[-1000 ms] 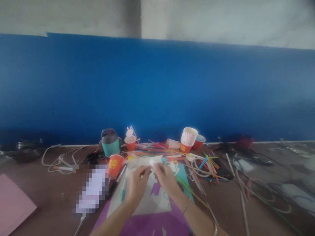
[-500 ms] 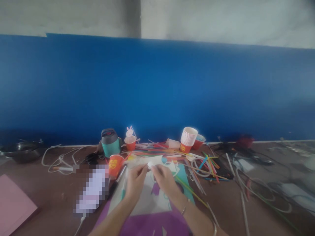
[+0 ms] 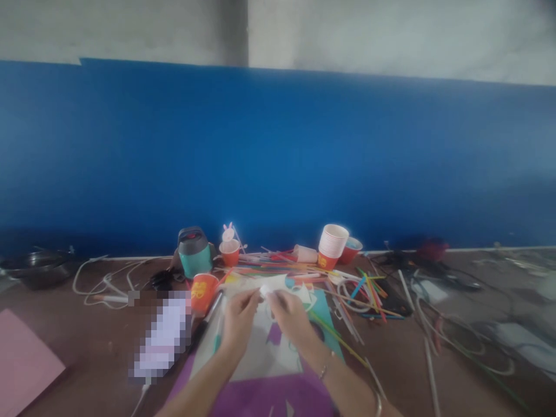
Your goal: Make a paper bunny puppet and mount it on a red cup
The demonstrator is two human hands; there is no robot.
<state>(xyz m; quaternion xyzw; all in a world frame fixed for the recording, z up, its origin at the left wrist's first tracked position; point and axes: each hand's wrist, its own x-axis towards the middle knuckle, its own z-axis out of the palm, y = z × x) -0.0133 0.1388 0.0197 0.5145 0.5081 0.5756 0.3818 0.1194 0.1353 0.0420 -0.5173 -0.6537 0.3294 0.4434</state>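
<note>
1. A blue wall panel (image 3: 278,156) spans the back, below a grey wall (image 3: 369,35)
2. A brown table (image 3: 95,341) stretches across the view in front of the panel
3. On the table lies a purple sheet (image 3: 260,399), partly covered by white paper (image 3: 256,359)
4. The person's right hand (image 3: 293,315) is over the paper, thumb and fingers narrowed on a small white piece (image 3: 264,290), with a bracelet (image 3: 324,370) round the wrist
5. The person's left hand (image 3: 238,318) meets it from the other side, fingertips pinched together at the same piece
6. A stack of paper cups (image 3: 333,246) stands upright beyond the right hand
7. A teal jar (image 3: 195,260) with a dark lid stands upright beyond the left hand
8. A red paper cup (image 3: 204,292) is near the left hand
9. A purple cut-out (image 3: 273,334) lies on the paper, between the hands
10. The small white piece sits between both sets of fingertips, too blurred to identify
</note>
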